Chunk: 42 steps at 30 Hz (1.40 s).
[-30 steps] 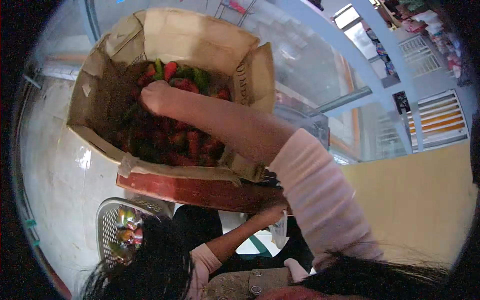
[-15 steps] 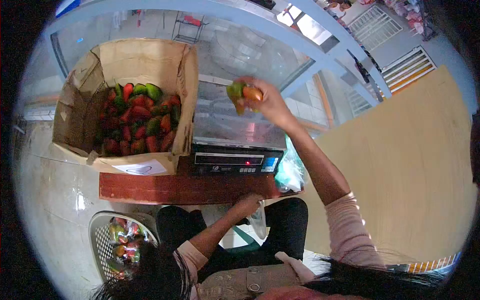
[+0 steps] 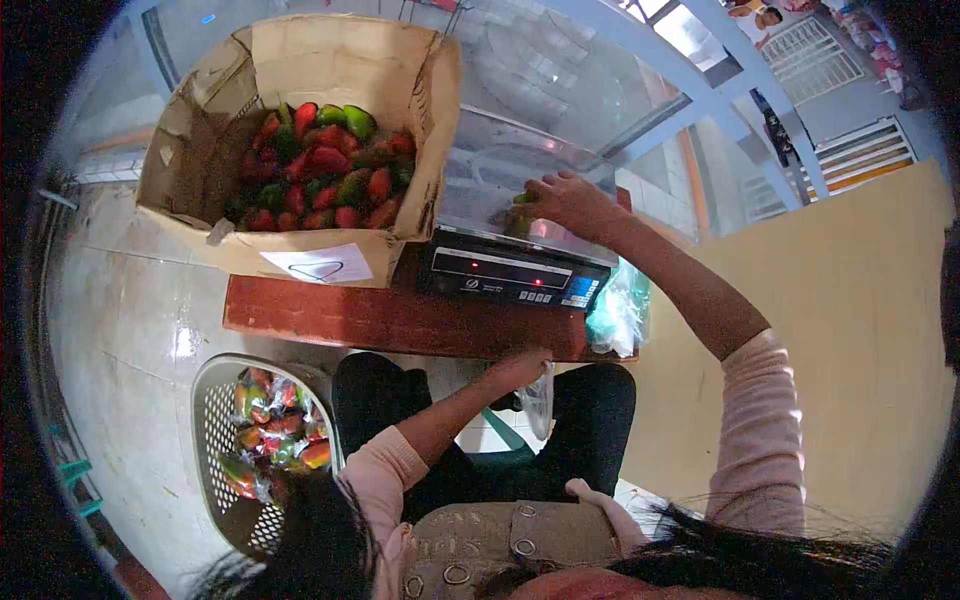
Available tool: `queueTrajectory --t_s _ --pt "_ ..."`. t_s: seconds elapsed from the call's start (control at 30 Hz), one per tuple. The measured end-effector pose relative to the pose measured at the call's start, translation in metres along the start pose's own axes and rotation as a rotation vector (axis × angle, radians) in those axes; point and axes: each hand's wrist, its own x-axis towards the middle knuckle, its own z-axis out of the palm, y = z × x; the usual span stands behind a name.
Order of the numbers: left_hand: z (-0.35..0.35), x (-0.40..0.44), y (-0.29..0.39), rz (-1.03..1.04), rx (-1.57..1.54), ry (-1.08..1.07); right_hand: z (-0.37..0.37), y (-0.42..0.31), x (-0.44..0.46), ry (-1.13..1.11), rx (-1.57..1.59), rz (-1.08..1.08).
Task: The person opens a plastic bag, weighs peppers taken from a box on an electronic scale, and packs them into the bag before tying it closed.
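My right hand [image 3: 572, 205] is low over the metal platform of a digital scale [image 3: 500, 275], its fingers curled around green peppers [image 3: 519, 222] that are mostly hidden beneath it. I cannot tell whether the peppers rest on the platform. Closed on a clear plastic bag [image 3: 538, 405], my left hand [image 3: 522, 369] is at the front edge of the red-brown bench, above my lap. The bag hangs down between my knees.
Left of the scale, a cardboard box [image 3: 345, 50] holds many red and green peppers [image 3: 325, 160]. A pale laundry-style basket [image 3: 215, 400] with bagged peppers [image 3: 275, 420] is on the floor. Plastic bags [image 3: 618, 310] lie at the bench's [image 3: 330, 315] right end, beside a wooden panel [image 3: 800, 300].
My right hand has come down with the peppers, from above the scale to its platform. The left hand still grips the plastic bag. My view has shifted, and another red light shows on the display.
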Motion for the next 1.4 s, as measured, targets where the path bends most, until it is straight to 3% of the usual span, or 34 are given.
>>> queueTrajectory --t_s 0.07,0.13,0.27,0.37,0.47,0.57,0.63,0.73,0.83,0.97,1.03,1.1,1.17,1.23,1.37,1.4 --pt "-0.003 -0.003 0.003 0.039 0.011 0.022 0.005 0.001 -0.001 0.059 0.041 0.018" --pt "0.003 -0.003 -0.004 0.123 0.001 0.094 -0.001 -0.007 0.002 0.124 0.173 0.249" --pt "0.003 0.006 -0.007 -0.042 0.081 -0.062 0.003 -0.015 -0.009 0.4 0.571 0.587" --pt "0.005 0.002 -0.002 0.008 0.075 -0.027 0.034 -0.014 -0.007 0.37 0.746 1.141" --pt "0.022 0.007 -0.022 0.12 0.081 0.04 0.113 0.015 -0.014 0.391 1.146 1.246" --pt "0.016 0.009 -0.018 0.105 0.111 0.028 0.113 0.025 0.003 0.264 1.267 1.389" --pt "0.007 0.007 -0.009 0.08 0.145 -0.007 0.09 0.02 0.024 0.233 1.079 1.37" --pt "-0.012 -0.012 0.018 0.04 -0.045 0.071 0.045 0.002 0.034 0.152 0.718 1.112" --pt "0.002 -0.001 0.004 0.042 0.003 0.116 0.054 0.021 0.031 0.165 0.689 0.801" --pt "-0.011 0.0 0.017 0.044 -0.019 0.094 0.038 0.019 0.031 0.036 0.846 0.892" --pt "-0.014 0.003 0.015 0.047 -0.083 0.109 0.038 0.032 0.038 0.062 0.445 0.825" --pt "0.001 0.009 0.01 0.015 -0.155 0.166 0.021 0.047 0.054 0.46 0.295 0.68" --pt "-0.007 0.007 0.021 0.02 -0.19 0.116 -0.036 0.054 0.103 0.621 0.538 0.649" --pt "0.002 0.012 0.014 0.096 -0.215 0.134 -0.094 0.039 0.154 0.639 0.816 0.537" --pt "0.0 0.01 0.016 0.1 -0.217 0.235 -0.109 0.007 0.268 0.482 0.757 -0.231" --pt "-0.004 0.01 0.017 0.071 -0.186 0.204 -0.107 0.0 0.29 0.278 0.805 -0.366"
